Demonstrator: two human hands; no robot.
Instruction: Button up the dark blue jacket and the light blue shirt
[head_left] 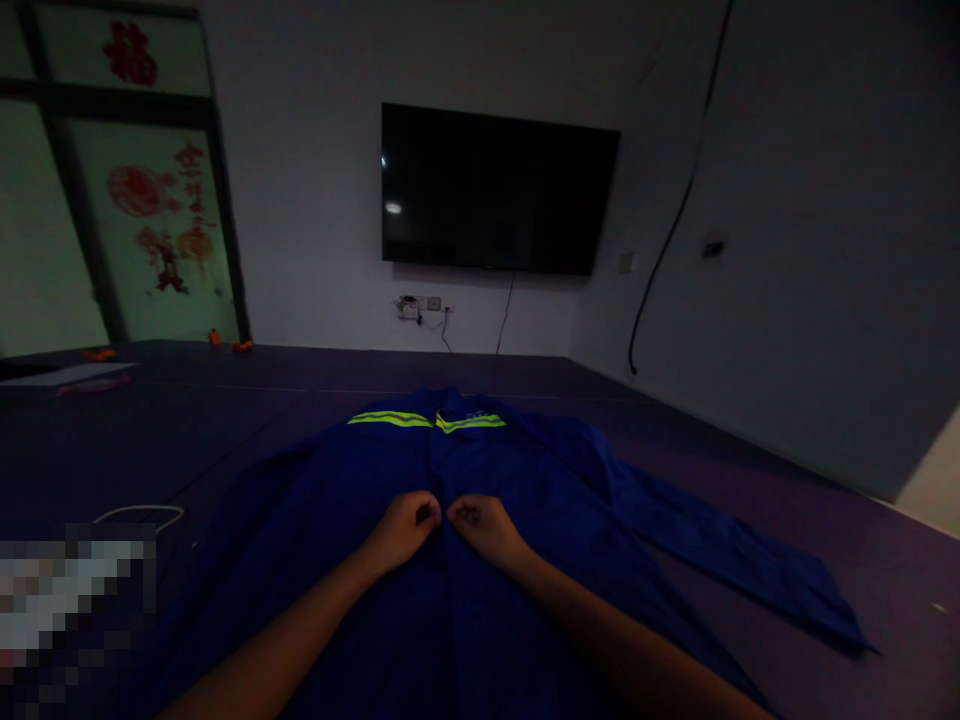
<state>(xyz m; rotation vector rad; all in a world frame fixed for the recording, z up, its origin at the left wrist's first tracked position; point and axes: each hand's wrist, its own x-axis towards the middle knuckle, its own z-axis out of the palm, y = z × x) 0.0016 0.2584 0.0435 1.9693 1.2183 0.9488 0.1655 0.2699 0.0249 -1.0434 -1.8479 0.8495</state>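
Note:
A dark blue work jacket (375, 460) with yellow-green reflective stripes lies spread on the floor, collar away from me. Its right-hand sleeve stretches out to the side, while the lower part runs out of the picture towards me. Over the middle of the chest, my left hand (410, 525) is closed in a pinch at the front placket. Facing it from the other side of the placket, my right hand (486, 528) is pinched too, a small gap between them. Both appear to grip the jacket's front edges; the dim light hides the fingertips.
Dark purple matting (247, 400) covers the floor. At lower left are a pixelated patch and a pale cord loop (142, 508). Small orange objects (241, 346) lie near the glass door (150, 230). A television (499, 190) hangs on the far wall; a black cable (667, 250) runs down the right wall.

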